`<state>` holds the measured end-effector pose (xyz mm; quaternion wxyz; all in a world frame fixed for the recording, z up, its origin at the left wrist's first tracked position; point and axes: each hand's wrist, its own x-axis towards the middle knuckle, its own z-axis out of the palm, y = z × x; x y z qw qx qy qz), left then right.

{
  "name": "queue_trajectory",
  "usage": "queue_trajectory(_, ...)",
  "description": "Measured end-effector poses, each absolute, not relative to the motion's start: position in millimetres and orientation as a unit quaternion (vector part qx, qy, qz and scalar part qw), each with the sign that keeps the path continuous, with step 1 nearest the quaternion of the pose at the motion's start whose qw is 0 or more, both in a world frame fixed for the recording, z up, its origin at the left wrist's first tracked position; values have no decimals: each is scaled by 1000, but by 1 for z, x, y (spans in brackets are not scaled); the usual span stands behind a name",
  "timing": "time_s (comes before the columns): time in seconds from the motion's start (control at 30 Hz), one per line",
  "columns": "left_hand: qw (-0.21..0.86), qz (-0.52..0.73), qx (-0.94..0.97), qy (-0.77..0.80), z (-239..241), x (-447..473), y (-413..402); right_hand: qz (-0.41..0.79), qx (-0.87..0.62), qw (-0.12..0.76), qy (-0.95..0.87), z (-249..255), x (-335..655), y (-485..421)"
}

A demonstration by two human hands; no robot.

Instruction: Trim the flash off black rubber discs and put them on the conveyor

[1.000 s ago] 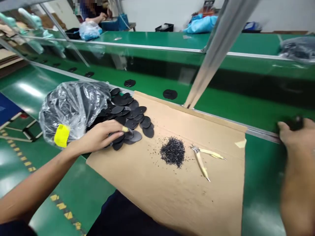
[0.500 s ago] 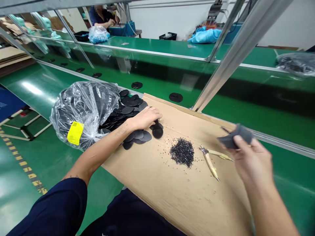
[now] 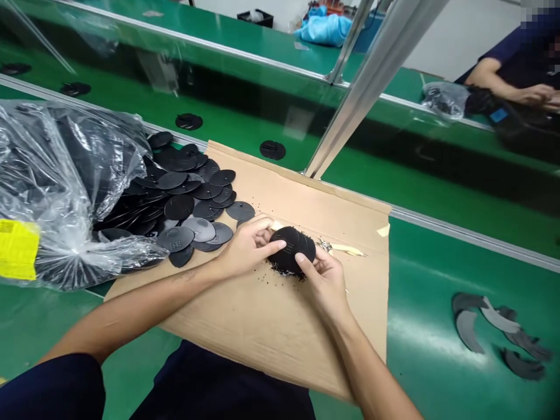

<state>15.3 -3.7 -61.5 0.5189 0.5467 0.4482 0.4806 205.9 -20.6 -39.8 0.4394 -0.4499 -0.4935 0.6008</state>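
Note:
Both hands meet over the cardboard sheet [image 3: 262,326] and grip one black round plastic disc [image 3: 289,248]. My left hand [image 3: 245,248] pinches its left edge and my right hand [image 3: 321,280] holds its right and lower edge. The disc hovers above a small heap of black trimmings [image 3: 284,271], mostly hidden under it. A heap of loose black discs [image 3: 188,198] spills from a clear plastic bag [image 3: 56,181] to the left. Yellow-handled cutters [image 3: 343,249] lie just behind my right hand.
Curved grey offcuts [image 3: 494,332] lie on the green table at the right. Single discs [image 3: 272,150] ride the green conveyor behind the cardboard. A slanted metal post [image 3: 363,87] rises from the rail. Another person's arm [image 3: 511,81] works at the far right with a bag [image 3: 444,99].
My left hand has lifted a disc from the heap and brought it to the middle. My right hand let go of the grey offcut, now lying at the right, and took hold of the disc.

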Motion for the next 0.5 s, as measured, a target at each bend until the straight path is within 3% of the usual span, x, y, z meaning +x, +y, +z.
queue_trajectory(0.33,556,445,559,426,-60,16,-9,594,-460,434,-497,-44,205,-23)
queue_trajectory(0.5,446,449,655,413,-44,17,-10,522,-479,431,-558,-35,212,-26)
